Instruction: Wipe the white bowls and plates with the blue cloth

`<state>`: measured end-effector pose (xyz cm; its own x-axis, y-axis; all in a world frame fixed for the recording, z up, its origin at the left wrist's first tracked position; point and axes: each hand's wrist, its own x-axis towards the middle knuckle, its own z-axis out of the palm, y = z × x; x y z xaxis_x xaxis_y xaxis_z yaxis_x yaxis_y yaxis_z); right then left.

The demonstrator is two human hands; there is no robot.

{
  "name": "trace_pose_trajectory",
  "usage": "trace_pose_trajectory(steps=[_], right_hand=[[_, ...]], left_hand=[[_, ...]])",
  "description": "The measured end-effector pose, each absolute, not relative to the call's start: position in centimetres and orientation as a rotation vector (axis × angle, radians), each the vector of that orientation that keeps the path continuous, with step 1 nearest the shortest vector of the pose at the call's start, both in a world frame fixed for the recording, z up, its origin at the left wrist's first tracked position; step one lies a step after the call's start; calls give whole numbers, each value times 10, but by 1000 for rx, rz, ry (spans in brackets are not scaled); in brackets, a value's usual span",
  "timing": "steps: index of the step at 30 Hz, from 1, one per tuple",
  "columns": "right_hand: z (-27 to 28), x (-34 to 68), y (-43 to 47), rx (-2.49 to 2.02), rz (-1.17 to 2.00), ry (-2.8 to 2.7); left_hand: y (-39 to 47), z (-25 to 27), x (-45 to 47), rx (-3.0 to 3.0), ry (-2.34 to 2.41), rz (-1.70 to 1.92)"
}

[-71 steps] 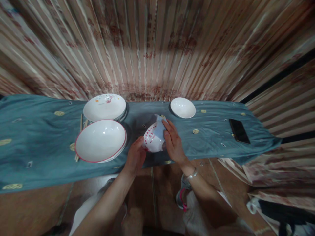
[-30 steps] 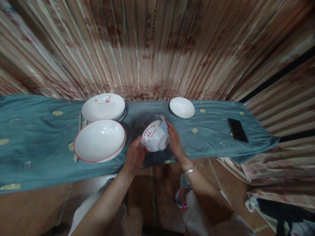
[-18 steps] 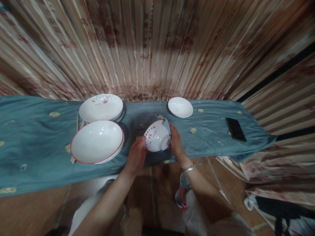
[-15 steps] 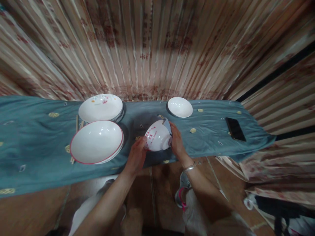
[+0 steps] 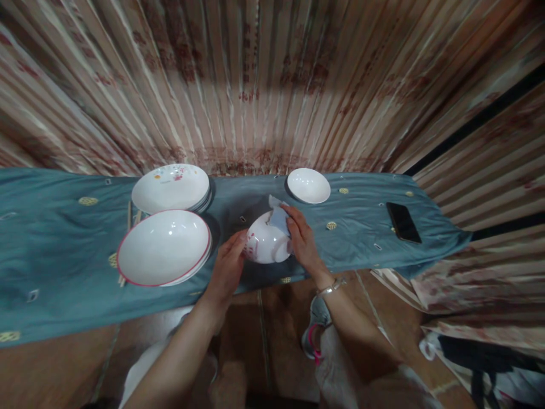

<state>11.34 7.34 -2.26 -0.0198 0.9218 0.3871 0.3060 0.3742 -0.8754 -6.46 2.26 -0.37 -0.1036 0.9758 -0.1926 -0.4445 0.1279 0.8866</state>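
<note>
A white bowl (image 5: 264, 245) with red lettering is tilted on its side above the cloth, its foot ring facing right. My left hand (image 5: 229, 262) grips its rim from the left, the fingertips partly hidden behind it. In my right hand (image 5: 300, 236) is a pale blue-grey cloth (image 5: 279, 218), pressed against the upper right of the bowl's outside. To the left stand a stack of red-rimmed bowls (image 5: 164, 247) and, behind it, a stack of flower-patterned plates (image 5: 170, 187). A small white bowl (image 5: 309, 186) sits beyond my right hand.
A green patterned tablecloth (image 5: 357, 241) covers the narrow table. Chopsticks (image 5: 129, 215) lie partly under the left stacks. At the right end is a black phone (image 5: 403, 222). Pleated curtains (image 5: 272, 85) hang directly behind the table.
My right hand has slid the cloth up and left over the bowl's outer side, so more of the cloth shows. The bowl has shifted slightly left and turned, with my left hand still on it.
</note>
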Motion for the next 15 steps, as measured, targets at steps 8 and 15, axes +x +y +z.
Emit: trace_pose_trajectory(steps=[8,15], right_hand=[[-29,110,77,-1098,805,-1558],[-50,106,76,-1180,917,-1409]], left_hand=[[26,-8,-66,614,935,1297],[29,-10,-67,492,873,1335]])
